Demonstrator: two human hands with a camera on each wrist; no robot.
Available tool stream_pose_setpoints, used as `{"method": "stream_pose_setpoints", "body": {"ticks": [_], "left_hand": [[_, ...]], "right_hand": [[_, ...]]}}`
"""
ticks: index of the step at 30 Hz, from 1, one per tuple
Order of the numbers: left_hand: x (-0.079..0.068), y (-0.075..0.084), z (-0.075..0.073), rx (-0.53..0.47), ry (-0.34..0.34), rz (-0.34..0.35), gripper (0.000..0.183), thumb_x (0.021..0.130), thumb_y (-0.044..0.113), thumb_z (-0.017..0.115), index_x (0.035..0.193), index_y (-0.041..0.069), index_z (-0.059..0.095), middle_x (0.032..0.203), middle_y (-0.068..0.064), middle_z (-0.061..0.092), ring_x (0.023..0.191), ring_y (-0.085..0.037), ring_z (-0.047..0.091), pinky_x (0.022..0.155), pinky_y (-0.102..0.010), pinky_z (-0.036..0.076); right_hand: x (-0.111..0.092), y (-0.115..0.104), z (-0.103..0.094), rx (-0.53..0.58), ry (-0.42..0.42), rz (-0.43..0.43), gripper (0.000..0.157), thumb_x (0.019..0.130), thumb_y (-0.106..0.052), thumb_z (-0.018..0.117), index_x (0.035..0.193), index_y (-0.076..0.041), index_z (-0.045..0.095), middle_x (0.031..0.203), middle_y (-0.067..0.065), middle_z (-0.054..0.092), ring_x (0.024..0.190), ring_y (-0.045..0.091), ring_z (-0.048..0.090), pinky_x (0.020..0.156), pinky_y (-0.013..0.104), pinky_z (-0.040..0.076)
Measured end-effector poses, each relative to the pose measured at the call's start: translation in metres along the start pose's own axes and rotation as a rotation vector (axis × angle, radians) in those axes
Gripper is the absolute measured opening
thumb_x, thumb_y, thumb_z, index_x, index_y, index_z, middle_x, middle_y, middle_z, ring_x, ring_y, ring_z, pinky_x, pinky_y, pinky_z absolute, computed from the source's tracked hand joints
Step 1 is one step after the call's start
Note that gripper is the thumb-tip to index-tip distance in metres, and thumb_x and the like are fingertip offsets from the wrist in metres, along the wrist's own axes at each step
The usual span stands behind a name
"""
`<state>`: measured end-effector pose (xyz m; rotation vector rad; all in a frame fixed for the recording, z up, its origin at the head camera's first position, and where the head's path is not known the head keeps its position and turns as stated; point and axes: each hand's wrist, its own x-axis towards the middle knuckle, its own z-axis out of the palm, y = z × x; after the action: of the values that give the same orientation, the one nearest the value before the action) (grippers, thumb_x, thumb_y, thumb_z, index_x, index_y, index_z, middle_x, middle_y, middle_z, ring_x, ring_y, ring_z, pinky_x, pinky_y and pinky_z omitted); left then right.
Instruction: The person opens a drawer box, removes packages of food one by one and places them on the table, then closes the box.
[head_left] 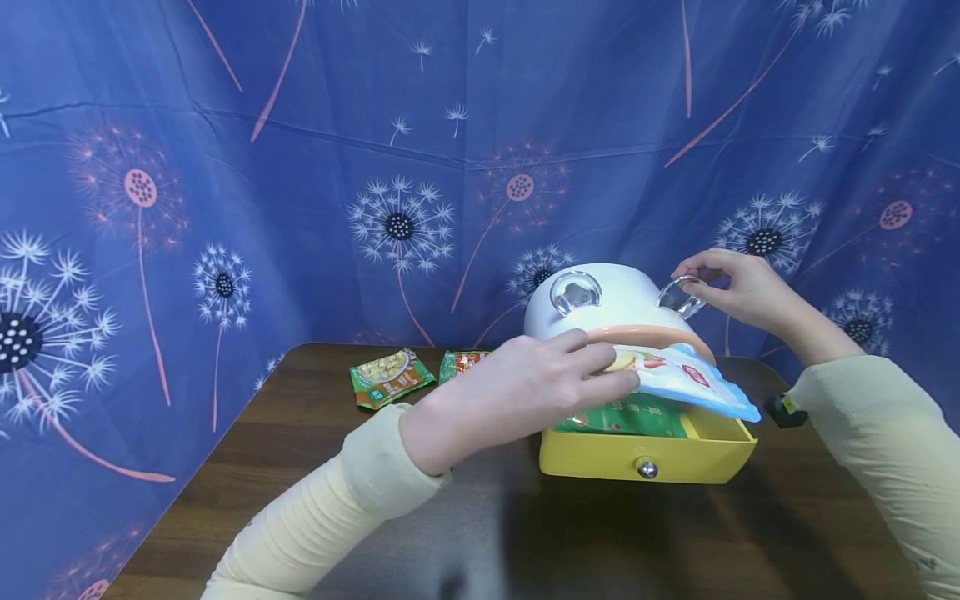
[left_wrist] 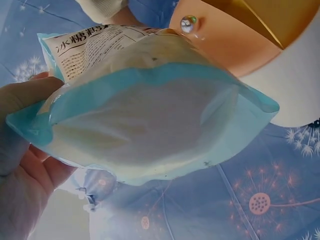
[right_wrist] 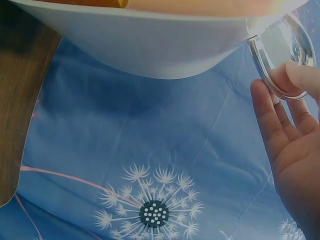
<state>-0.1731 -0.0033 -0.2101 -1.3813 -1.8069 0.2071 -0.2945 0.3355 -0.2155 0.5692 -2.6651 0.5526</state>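
Note:
In the head view, my left hand (head_left: 528, 383) holds a pale blue and white food pouch (head_left: 686, 379) by its left end, tilted above a pulled-out yellow drawer (head_left: 645, 457). The left wrist view shows the thumb over a corner of the pouch (left_wrist: 150, 120); Chinese print covers its far side. Green packaging (head_left: 637, 417) lies inside the drawer. My right hand (head_left: 750, 292) pinches a shiny round ear-like disc (head_left: 681, 297) on the right of a white rounded cabinet (head_left: 622, 292). Thumb and fingers meet the rim of that disc (right_wrist: 282, 55) in the right wrist view.
An orange drawer (left_wrist: 225, 37) with a round knob sits in the cabinet, partly behind the pouch. Left of it on the wooden table (head_left: 300, 433) lie a green-and-orange packet (head_left: 390, 377) and a red-and-green one (head_left: 459, 363). A small black object (head_left: 785, 410) lies near the right sleeve.

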Motion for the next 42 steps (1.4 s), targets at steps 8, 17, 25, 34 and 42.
{"method": "stream_pose_setpoints", "body": {"ticks": [8,17,25,34,42], "left_hand": [[-0.011,-0.006,-0.001,0.077,0.048,0.009,0.026,0.101,0.013,0.039,0.113,0.023,0.059,0.097,0.006,0.059,0.075,-0.013,0.052,0.046,-0.021,0.041],[-0.024,-0.013,-0.002,0.094,0.088,-0.002,0.022,0.099,0.012,0.043,0.110,0.021,0.061,0.098,0.006,0.060,0.072,-0.013,0.050,0.044,-0.020,0.036],[-0.036,-0.020,-0.007,0.140,0.063,0.004,0.022,0.096,0.011,0.051,0.113,0.020,0.061,0.105,0.002,0.060,0.075,-0.015,0.051,0.045,-0.019,0.033],[-0.052,-0.027,-0.007,0.126,0.027,-0.008,0.025,0.092,0.012,0.058,0.116,0.020,0.060,0.103,0.001,0.060,0.077,-0.016,0.050,0.048,-0.020,0.038],[-0.074,-0.032,-0.005,0.137,0.042,-0.005,0.031,0.088,0.011,0.063,0.118,0.019,0.060,0.101,0.001,0.060,0.080,-0.017,0.053,0.061,-0.023,0.051]], "right_hand": [[0.000,0.000,0.000,-0.008,0.003,-0.005,0.027,0.094,-0.027,0.056,0.115,-0.010,0.063,0.113,0.014,0.058,0.103,0.037,0.056,0.075,0.056,0.046],[-0.001,0.000,0.001,-0.001,-0.001,0.019,0.027,0.094,-0.027,0.056,0.115,-0.010,0.062,0.111,0.013,0.058,0.104,0.035,0.055,0.076,0.054,0.045],[-0.001,0.001,0.001,0.001,0.001,0.018,0.028,0.094,-0.027,0.056,0.115,-0.010,0.062,0.110,0.013,0.058,0.104,0.035,0.056,0.077,0.054,0.046],[-0.002,0.001,0.002,0.003,0.017,0.005,0.025,0.093,-0.024,0.058,0.114,-0.010,0.063,0.110,0.013,0.060,0.103,0.036,0.057,0.077,0.055,0.047],[-0.003,0.002,0.002,0.017,0.024,0.005,0.024,0.094,-0.022,0.058,0.114,-0.010,0.062,0.111,0.014,0.060,0.104,0.036,0.057,0.080,0.059,0.046]]}}
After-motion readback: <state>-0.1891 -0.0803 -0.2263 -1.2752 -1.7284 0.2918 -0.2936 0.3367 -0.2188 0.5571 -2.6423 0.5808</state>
